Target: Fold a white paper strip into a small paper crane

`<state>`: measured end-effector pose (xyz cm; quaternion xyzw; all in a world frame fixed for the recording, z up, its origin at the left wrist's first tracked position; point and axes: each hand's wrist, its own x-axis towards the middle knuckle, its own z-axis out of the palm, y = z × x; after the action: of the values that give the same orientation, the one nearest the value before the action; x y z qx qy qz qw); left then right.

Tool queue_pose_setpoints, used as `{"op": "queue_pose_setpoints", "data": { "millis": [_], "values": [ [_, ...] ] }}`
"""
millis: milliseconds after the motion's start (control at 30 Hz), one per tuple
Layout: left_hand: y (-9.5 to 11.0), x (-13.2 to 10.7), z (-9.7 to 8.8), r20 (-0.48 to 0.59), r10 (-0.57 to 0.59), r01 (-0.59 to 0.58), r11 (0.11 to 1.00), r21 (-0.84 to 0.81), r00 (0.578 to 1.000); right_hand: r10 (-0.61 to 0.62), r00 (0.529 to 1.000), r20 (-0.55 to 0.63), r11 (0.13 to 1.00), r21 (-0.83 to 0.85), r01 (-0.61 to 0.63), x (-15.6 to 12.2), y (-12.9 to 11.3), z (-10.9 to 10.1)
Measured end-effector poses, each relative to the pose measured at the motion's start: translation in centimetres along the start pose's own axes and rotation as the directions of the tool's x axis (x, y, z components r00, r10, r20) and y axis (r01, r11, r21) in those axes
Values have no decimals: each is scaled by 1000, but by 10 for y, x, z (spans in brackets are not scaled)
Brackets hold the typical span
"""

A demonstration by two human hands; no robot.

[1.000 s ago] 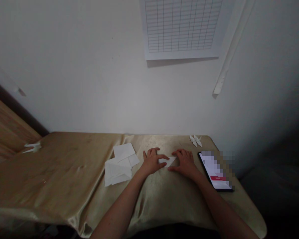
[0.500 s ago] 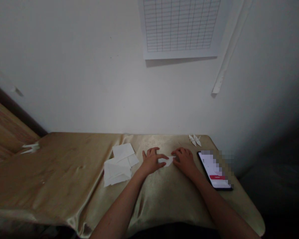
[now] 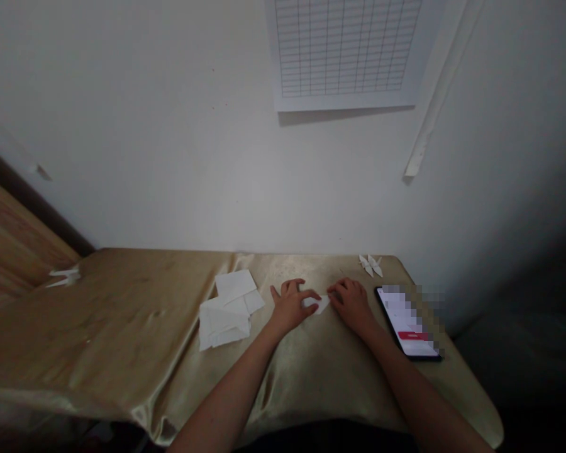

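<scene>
A small piece of folded white paper lies on the cloth between my hands. The thumb and index finger of my left hand grip its left side, while the other fingers of that hand are spread. My right hand has its fingertips bent together at the paper's right corner and appears to pinch it. Parts of the paper are hidden under the fingertips. To the left of my left hand is a loose pile of white paper sheets.
A phone with a lit screen lies right of my right hand. Behind it sit two folded paper cranes. A gold cloth covers the table, which meets a wall with a printed grid sheet. Another white folded shape lies far left.
The fingers of my right hand have drawn closer together at the paper's right corner, baring a bit more of it. My left hand stays nearly in place. The view has shifted slightly.
</scene>
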<state>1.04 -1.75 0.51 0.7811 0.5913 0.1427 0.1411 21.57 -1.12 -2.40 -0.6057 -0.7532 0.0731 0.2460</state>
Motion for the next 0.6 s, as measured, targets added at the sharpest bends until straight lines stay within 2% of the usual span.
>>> {"op": "queue_pose_setpoints", "data": {
  "millis": [133,333,600],
  "values": [
    [0,2,2,-6,3,-3,1000,-8,1000,-57,998,15,998,-35,57,-3,-2,2],
    [-1,3,0,23,-2,2,1000,16,1000,-40,999,33,997,-69,42,-3,-6,0],
    [0,0,-3,23,-25,24,999,29,999,-32,999,38,999,-23,33,-2,-7,-2]
  ]
}}
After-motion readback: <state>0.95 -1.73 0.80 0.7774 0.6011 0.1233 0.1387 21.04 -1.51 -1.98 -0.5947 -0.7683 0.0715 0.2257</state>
